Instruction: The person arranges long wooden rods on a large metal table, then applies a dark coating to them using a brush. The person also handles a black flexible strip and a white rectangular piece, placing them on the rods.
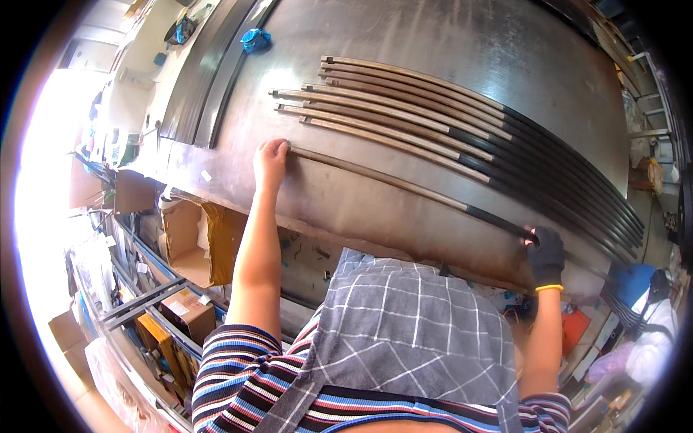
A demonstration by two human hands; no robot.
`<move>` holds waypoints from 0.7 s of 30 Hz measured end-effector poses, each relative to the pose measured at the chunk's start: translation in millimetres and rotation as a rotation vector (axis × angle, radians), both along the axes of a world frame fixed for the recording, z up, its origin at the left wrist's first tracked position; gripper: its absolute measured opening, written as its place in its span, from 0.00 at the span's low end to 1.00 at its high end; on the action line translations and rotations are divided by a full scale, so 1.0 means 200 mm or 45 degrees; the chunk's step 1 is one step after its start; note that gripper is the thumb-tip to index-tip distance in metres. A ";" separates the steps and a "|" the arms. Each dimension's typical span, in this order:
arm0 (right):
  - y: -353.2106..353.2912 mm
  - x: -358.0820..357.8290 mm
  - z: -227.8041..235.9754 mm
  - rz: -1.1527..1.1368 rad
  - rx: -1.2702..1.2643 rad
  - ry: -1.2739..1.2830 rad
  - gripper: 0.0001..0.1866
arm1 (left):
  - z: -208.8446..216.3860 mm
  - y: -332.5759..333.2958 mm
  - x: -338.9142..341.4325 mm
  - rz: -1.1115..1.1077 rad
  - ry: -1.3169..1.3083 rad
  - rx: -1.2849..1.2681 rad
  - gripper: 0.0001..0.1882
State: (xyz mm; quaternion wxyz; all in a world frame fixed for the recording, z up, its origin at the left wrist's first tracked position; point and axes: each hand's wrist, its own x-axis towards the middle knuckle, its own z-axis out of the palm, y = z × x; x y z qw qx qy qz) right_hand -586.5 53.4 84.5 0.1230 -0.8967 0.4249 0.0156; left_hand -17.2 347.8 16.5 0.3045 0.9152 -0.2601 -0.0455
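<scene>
Across the near part of the metal table (303, 191) lies a long thin metal bar (382, 177), brownish along its left stretch and black toward the right. Bare fingers of my left hand (270, 162) pinch its left end. My right hand (546, 258), in a black glove with a yellow cuff, is closed around the black portion. Beyond it, several similar bars (404, 103) rest side by side, slanting from upper left to lower right. Their left ends are notched and staggered, and their right parts are black.
Long dark metal profiles (216, 86) run along the table's left side, beside a crumpled blue object (255, 40). Below the left edge stand an open cardboard box (189, 238) and a rack (137, 310) with boxes. A ladder (653, 108) is at the far right.
</scene>
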 end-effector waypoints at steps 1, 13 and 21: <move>0.00 0.01 0.00 0.016 0.007 0.031 0.16 | 0.01 0.01 0.00 -0.001 -0.038 0.026 0.09; 0.02 0.05 -0.01 0.007 -0.024 -0.107 0.10 | -0.30 0.26 0.23 -0.357 -0.308 0.165 0.13; -0.10 0.05 -0.16 -0.267 -0.377 0.022 0.40 | -0.37 -0.11 0.45 -0.306 -0.147 -0.010 0.15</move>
